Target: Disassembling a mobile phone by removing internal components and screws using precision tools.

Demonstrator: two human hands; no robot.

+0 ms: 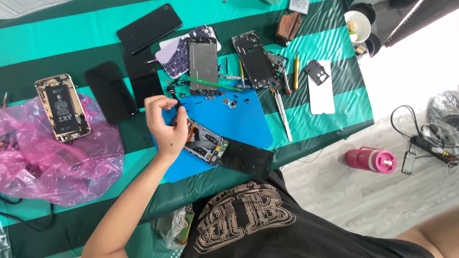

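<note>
— Green-striped cloth covers our table (57,43), and pale wood flooring (382,200) runs along its far side. What do we have from the head view?

— We see only one of our hands, the left hand (166,125). It sits over the blue work mat (239,119), fingers pinched together on a small dark part (180,109) right at the upper end of the opened phone (205,143).

— And that phone?

— It lies tilted on the mat's near edge, insides exposed, its dark screen half (248,160) reaching off the mat towards our body.

— Our right hand?

— We cannot find it in this view, so we cannot tell what its fingers are doing.

— What surrounds us?

— Just beyond the mat we have a green pry tool (215,84) lying across a bare metal phone frame (203,59), another stripped frame (253,58) beside it, and tweezers (283,114) to the right. Well to the left, a gold phone with its battery showing (62,107) rests on a pink plastic bag (57,162), with black phones (111,91) between it and us. On the floor lies a pink bottle (370,160), near a power strip (432,145).
</note>
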